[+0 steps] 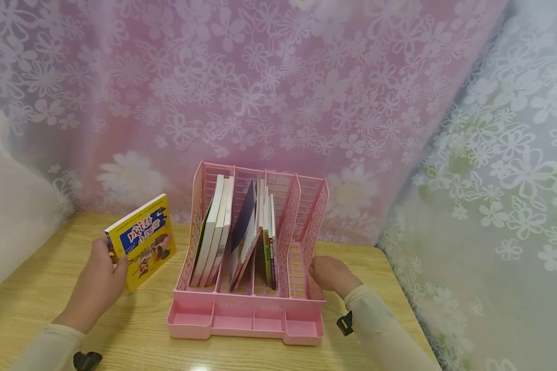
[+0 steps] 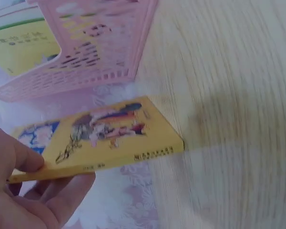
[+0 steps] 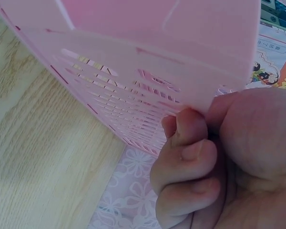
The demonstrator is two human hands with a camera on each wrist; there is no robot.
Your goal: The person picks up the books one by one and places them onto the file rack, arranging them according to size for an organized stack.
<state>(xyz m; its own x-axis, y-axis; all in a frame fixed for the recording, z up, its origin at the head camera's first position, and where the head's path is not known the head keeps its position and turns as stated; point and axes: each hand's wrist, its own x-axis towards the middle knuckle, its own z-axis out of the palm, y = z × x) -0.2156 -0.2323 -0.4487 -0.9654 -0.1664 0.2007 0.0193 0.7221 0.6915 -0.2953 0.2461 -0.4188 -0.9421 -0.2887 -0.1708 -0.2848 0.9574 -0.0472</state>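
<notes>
A yellow book [image 1: 146, 241] with a blue title panel is gripped at its left edge by my left hand [image 1: 98, 278], thumb on the cover and fingers behind. In the left wrist view the book [image 2: 102, 136] tilts beside the pink rack, apart from it. My right hand [image 1: 331, 273] is at the right side wall of the pink book rack [image 1: 246, 299]. The right wrist view shows the right hand [image 3: 195, 176] pinching the edge of that wall, its other fingers curled. Several books [image 1: 213, 232] stand in the rack's left and middle compartments.
A wooden table [image 1: 134, 330] carries the rack. Shallow trays [image 1: 246, 322] run along the rack's front. Its rightmost compartment [image 1: 297, 268] shows bare slats. Flowered pink cloth [image 1: 260, 103] hangs behind, and pale flowered cloth [image 1: 506, 232] lies to the right.
</notes>
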